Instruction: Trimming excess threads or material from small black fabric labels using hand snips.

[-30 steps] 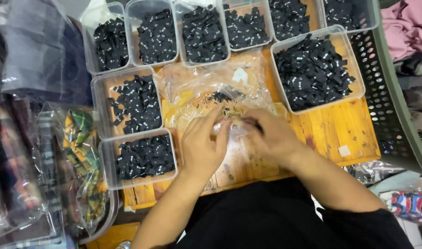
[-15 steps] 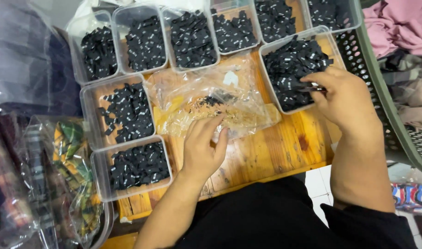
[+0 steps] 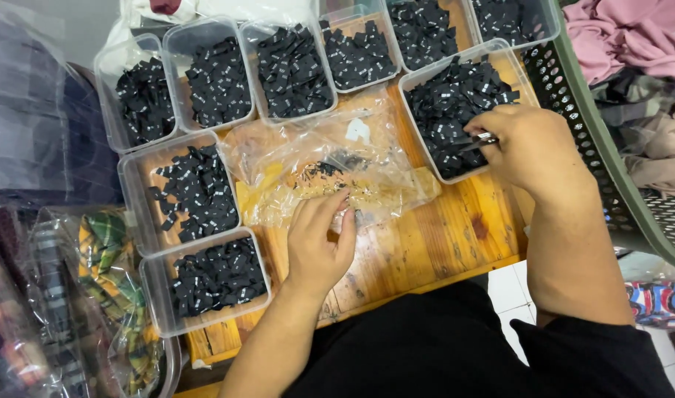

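From the head camera we look down on a wooden worktop [image 3: 440, 236] crowded with clear plastic tubs of small black labels. Our right hand [image 3: 533, 147] reaches into the large tub [image 3: 455, 103] at the right of the worktop, its fingers pinched shut on a small black label [image 3: 479, 140] at the edge of the heap. Our left hand [image 3: 319, 239] lies flat and open, palm down, pressing on the near edge of a crumpled clear plastic bag [image 3: 330, 169] spread across the middle of the worktop; a few black labels show through the bag. To the left stand two more tubs, one [image 3: 190, 191] above the other [image 3: 212, 276], both holding black labels. Along the far edge runs a row of further tubs [image 3: 293, 66], likewise filled. A green perforated basket [image 3: 595, 140] stands just beside the worktop on the right, with pink cloth [image 3: 632, 37] heaped beyond its rim. On the left lie bagged plaid fabrics [image 3: 109, 258] in clear wrapping.
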